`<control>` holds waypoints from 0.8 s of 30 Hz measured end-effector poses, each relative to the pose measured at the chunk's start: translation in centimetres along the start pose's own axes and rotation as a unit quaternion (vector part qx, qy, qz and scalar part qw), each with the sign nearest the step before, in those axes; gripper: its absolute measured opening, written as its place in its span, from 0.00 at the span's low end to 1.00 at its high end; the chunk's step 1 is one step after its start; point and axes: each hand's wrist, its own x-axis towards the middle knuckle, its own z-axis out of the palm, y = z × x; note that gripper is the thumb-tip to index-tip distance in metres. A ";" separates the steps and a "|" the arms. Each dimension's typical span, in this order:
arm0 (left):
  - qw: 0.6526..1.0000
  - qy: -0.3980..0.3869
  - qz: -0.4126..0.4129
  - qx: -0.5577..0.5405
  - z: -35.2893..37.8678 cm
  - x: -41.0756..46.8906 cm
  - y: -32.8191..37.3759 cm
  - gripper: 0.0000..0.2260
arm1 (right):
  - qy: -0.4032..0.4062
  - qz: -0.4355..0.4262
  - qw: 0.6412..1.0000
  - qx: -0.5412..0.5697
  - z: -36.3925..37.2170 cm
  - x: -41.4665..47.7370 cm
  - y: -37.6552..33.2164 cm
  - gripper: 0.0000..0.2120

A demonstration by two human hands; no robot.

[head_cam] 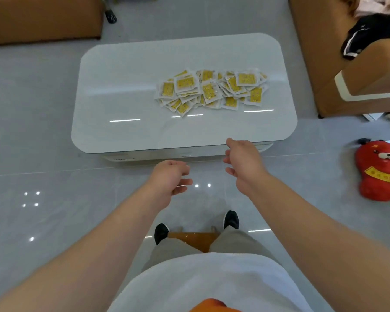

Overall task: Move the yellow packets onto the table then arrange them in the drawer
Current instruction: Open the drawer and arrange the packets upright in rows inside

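A loose pile of several yellow packets with white borders lies on the right half of the white table. The table's drawer front shows under the near edge and looks closed. My left hand hovers above the floor in front of the table, fingers loosely curled, holding nothing. My right hand hangs at the table's near edge by the drawer front, fingers relaxed and holding nothing. Both hands are well short of the packets.
A red plush toy lies on the floor at the right. Brown sofas stand at the back left and right, the right one with dark clothes on it. A wooden stool is between my feet.
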 end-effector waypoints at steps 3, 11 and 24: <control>0.999 0.019 -0.007 -0.033 1.8 0.1 -0.1 0.09 | -0.008 0.002 1.000 -0.007 -1.3 0.9 -0.1 0.22; 0.994 0.068 -0.018 -0.079 6.2 -0.6 -0.7 0.07 | -0.047 0.017 0.999 -0.020 -5.4 4.0 0.2 0.22; 0.991 0.127 -0.010 0.034 4.8 6.4 -1.0 0.05 | -0.050 0.045 0.994 -0.089 -4.0 10.0 2.6 0.22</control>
